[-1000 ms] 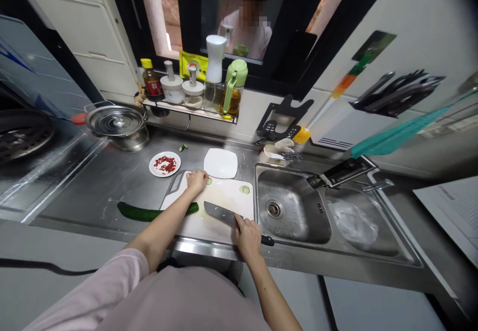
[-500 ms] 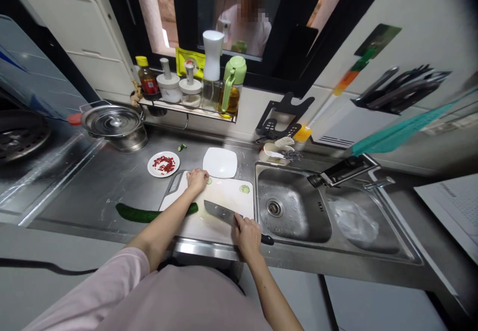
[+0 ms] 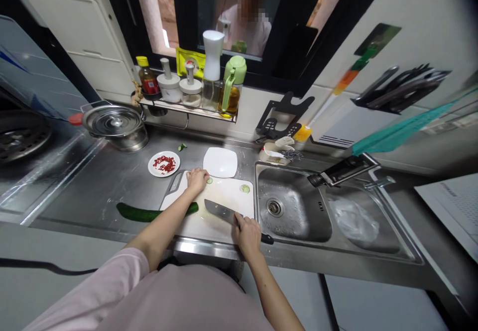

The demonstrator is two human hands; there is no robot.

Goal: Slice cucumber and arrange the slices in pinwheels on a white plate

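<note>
My right hand (image 3: 248,231) is wrapped round the black handle of a kitchen knife (image 3: 220,210). The wide blade points left, low over the white cutting board (image 3: 224,226), with small pale bits on it. At the board's upper left, my left hand (image 3: 197,177) has its fingers bunched against a cucumber slice (image 3: 209,180); the fingertips partly hide their hold. A long cucumber (image 3: 138,214) lies under my left forearm, its cut end on the board. More cucumber slices (image 3: 245,188) rest together near the board's upper right corner.
Behind the board stands a white square plate (image 3: 220,162). Left of it are a plate of chopped red pieces (image 3: 164,164) and a lidded steel pot (image 3: 129,129). A sink (image 3: 295,206) adjoins the board's right side. Bottles stand on a rack (image 3: 194,109) at the back.
</note>
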